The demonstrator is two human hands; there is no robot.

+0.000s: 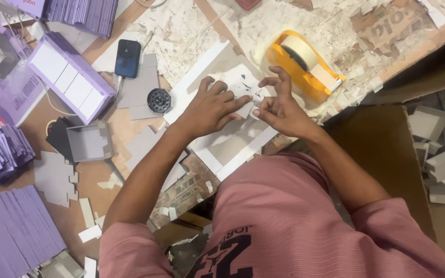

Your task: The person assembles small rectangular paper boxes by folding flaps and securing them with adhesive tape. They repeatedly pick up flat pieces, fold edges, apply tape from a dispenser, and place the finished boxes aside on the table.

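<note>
The left hand is pressing flat, fingers spread, on a white card lying mid-table beside the yellow tape dispenser. The right hand is pinching the card's edge between thumb and fingertips. The card's long axis is running from lower left to upper right; a slip of the pressing hand could skew it under the pinch.
</note>
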